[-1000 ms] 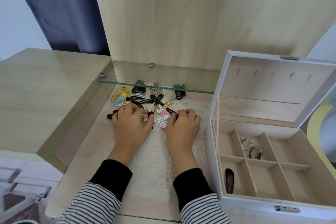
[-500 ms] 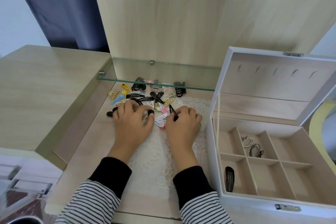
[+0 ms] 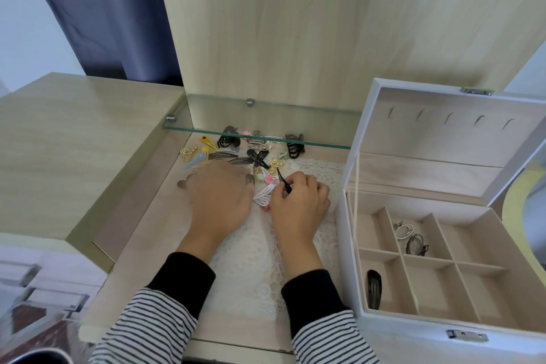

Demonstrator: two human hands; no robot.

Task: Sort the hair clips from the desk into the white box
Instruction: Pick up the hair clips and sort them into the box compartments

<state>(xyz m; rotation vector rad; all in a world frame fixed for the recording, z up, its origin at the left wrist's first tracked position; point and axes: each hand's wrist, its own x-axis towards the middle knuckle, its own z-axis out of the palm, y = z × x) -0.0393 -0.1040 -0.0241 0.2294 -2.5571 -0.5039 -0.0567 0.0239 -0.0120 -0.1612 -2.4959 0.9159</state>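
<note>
A pile of hair clips in black, yellow, blue, gold and white lies on the desk under a glass shelf. My right hand pinches a thin black clip between its fingertips, tilted up. Just left of it lie white clips. My left hand is blurred and rests palm down over the near edge of the pile; whether it holds anything is hidden. The white box stands open at the right, with a black snap clip in its front left compartment and two ring-shaped clips in a back compartment.
A white lace doily covers the desk under my hands. The glass shelf overhangs the far clips. The box lid stands upright at the back right. A wooden panel rises behind, and a higher desk top lies to the left.
My right hand has picked up the thin black clip and raised it off the pile. My left hand has slid a little over the clips.
</note>
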